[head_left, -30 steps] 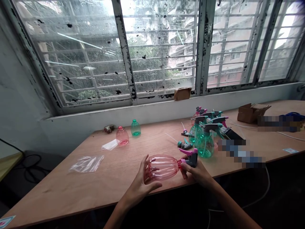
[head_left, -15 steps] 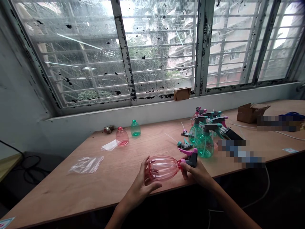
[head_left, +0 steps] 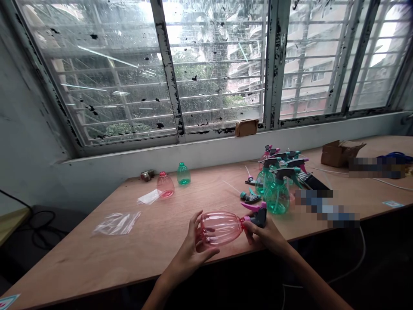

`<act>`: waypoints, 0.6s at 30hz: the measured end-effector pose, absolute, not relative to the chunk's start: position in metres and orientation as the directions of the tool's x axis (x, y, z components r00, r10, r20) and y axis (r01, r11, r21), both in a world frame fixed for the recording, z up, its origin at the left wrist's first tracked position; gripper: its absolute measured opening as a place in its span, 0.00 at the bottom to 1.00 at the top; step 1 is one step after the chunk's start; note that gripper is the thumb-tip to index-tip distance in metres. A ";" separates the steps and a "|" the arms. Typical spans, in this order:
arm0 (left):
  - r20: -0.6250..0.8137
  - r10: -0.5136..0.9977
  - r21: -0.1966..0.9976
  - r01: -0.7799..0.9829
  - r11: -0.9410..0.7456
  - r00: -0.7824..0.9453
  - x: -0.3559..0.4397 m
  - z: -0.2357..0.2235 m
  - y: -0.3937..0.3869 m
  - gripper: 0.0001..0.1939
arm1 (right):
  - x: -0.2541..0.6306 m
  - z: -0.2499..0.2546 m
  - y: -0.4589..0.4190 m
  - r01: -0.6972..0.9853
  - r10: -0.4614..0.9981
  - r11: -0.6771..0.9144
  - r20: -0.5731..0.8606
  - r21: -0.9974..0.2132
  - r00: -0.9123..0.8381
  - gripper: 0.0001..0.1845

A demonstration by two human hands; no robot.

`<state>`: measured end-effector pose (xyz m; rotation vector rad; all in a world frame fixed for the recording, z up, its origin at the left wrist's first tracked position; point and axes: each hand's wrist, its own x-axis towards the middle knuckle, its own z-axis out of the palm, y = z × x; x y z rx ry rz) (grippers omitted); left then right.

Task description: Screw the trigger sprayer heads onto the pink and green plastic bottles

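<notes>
A clear pink spray bottle (head_left: 222,228) lies on its side in the air over the table's front edge, its base to the left. My left hand (head_left: 192,245) is wrapped round the base, with some fingers seen through the plastic. At the neck, my right hand (head_left: 266,232) grips the pink collar below the black and pink trigger head (head_left: 258,214). The head sits on the bottle's mouth; how tightly, I cannot tell. Just behind my right hand stand green spray bottles (head_left: 278,196) with heads on. A loose green and black spray head (head_left: 250,197) lies beside them.
A pink bottle (head_left: 165,185) and a green bottle (head_left: 183,174), both without heads, stand at the back left. Near them are a white paper (head_left: 149,196) and a clear plastic bag (head_left: 118,223). An open cardboard box (head_left: 340,153) sits far right, below the windows.
Almost nothing differs. Both hands keep their hold on the pink spray bottle, with only a very slight shift at the trigger head.
</notes>
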<state>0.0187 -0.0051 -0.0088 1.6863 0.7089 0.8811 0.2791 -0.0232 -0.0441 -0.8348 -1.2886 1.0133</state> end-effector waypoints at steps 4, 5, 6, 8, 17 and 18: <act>0.142 0.833 0.975 0.068 -0.210 0.535 0.019 0.001 -0.005 0.46 | 0.280 -0.046 -0.022 -0.132 0.932 0.357 0.361 -0.925 -0.014 0.17; 0.132 0.830 0.976 0.076 -0.205 0.542 0.019 0.002 -0.005 0.40 | 0.280 -0.047 -0.021 -0.130 0.931 0.360 0.365 -0.924 -0.016 0.17; 0.132 0.825 0.975 0.076 -0.207 0.549 0.019 0.003 -0.005 0.37 | 0.280 -0.047 -0.021 -0.127 0.930 0.362 0.367 -0.923 -0.016 0.17; 0.145 0.812 0.976 0.056 -0.212 0.565 0.019 0.000 -0.004 0.38 | 0.280 -0.047 -0.021 -0.120 0.929 0.367 0.370 -0.922 -0.003 0.16; 0.139 0.829 0.983 0.024 -0.180 0.542 0.017 -0.005 -0.002 0.49 | 0.280 -0.047 -0.021 -0.115 0.927 0.375 0.376 -0.920 0.013 0.18; 0.129 0.828 0.984 0.032 -0.174 0.545 0.017 -0.004 -0.001 0.45 | 0.280 -0.047 -0.021 -0.114 0.927 0.373 0.374 -0.921 0.008 0.18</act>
